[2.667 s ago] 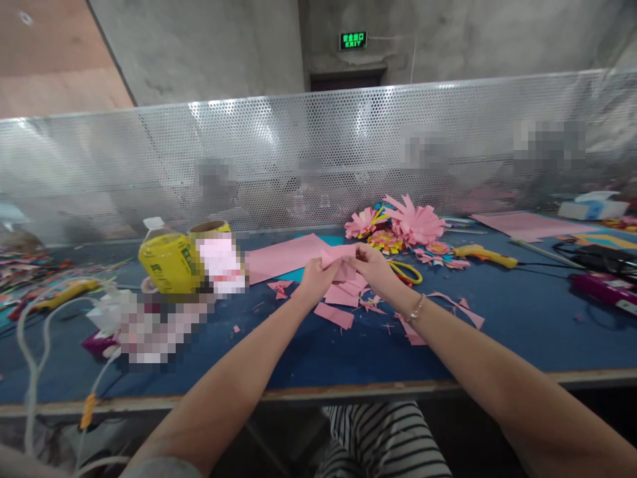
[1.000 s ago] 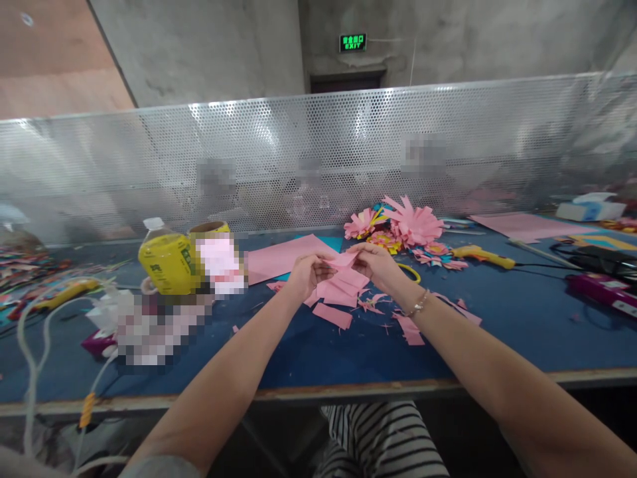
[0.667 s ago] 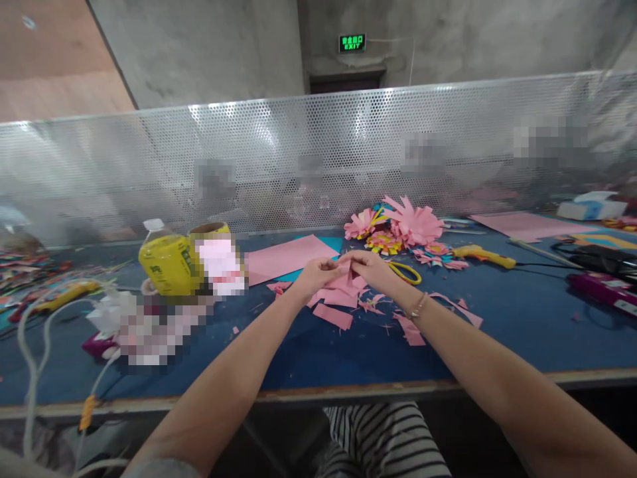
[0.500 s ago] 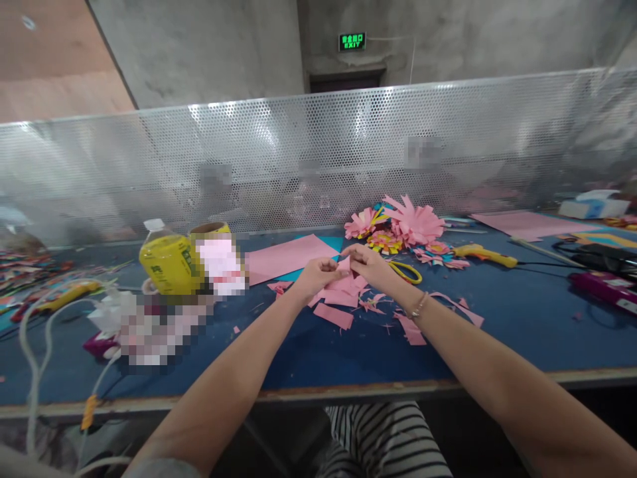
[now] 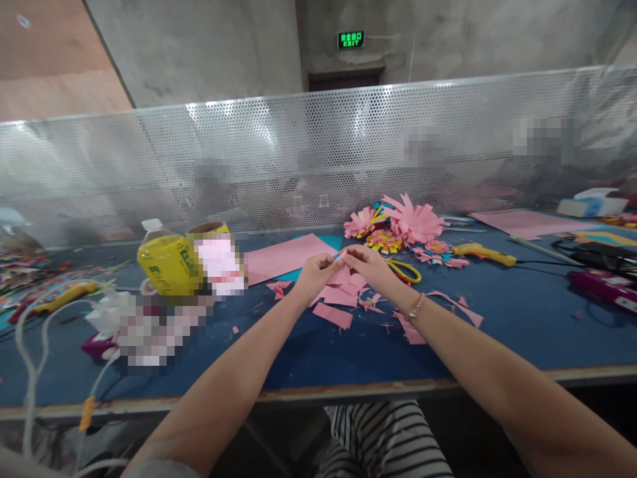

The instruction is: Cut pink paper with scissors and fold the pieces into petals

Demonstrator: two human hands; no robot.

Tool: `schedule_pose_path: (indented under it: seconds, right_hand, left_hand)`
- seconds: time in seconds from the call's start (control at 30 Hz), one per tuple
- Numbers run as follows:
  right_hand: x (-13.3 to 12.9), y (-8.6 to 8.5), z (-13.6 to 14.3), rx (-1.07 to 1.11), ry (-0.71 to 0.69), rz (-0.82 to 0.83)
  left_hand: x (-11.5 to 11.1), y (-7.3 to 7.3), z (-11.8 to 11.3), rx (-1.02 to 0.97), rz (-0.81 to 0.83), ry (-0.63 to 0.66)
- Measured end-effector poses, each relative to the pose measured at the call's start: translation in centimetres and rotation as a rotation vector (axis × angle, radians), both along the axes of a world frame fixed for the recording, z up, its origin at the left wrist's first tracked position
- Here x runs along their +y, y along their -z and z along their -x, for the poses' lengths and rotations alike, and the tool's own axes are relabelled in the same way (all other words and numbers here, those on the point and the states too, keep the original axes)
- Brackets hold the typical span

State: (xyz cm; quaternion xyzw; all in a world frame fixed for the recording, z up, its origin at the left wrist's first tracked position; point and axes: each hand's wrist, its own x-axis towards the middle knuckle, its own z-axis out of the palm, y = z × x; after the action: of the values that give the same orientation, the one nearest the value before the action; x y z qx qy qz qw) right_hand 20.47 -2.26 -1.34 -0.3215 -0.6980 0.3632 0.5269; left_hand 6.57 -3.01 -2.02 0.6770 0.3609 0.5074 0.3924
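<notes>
Close together over the blue table, my left hand (image 5: pixel 318 273) and my right hand (image 5: pixel 367 263) both pinch a small piece of pink paper (image 5: pixel 342 257), mostly hidden by the fingers. Beneath them lie cut pink paper pieces (image 5: pixel 333 315) and thin scraps (image 5: pixel 371 304). A large pink sheet (image 5: pixel 286 259) rests on a blue sheet just behind my left hand. Fringed pink paper flowers (image 5: pixel 413 220) and a yellow and pink one (image 5: pixel 383 241) are piled behind my right hand. Yellow-handled scissors (image 5: pixel 407 271) lie beside my right wrist.
A yellow-labelled bottle (image 5: pixel 169 262), a cardboard roll (image 5: pixel 209 229) and a blurred-out phone-like object (image 5: pixel 219 264) stand left. Yellow glue gun (image 5: pixel 485 253), purple box (image 5: pixel 604 287) and tissue box (image 5: pixel 592 203) are right. White cables (image 5: pixel 30 358) hang over the left edge. A perforated metal screen (image 5: pixel 279 159) runs behind.
My fingers have drawn closer together around the small pink paper, which now shows less between them. My right hand has shifted slightly left. The things on the table stay in place.
</notes>
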Motion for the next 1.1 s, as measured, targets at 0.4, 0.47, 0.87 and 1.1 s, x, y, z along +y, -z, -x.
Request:
schedule_pose_path:
  seconds: [0.4, 0.47, 0.87, 1.1]
  right_hand:
    - [0.2, 0.29, 0.14, 0.043, 0.008, -0.009]
    - [0.2, 0.34, 0.17, 0.059, 0.002, -0.002]
    - [0.16, 0.47, 0.31, 0.129, -0.003, 0.048]
    - [0.25, 0.48, 0.38, 0.202, -0.049, 0.114]
  left_hand:
    - [-0.56, -0.3, -0.22, 0.088, -0.023, -0.036]
    - [-0.56, -0.27, -0.22, 0.088, -0.027, -0.042]
    - [-1.02, -0.18, -0.45, 0.076, -0.057, -0.089]
    - [-1.0, -0.16, -0.49, 0.076, -0.065, -0.089]
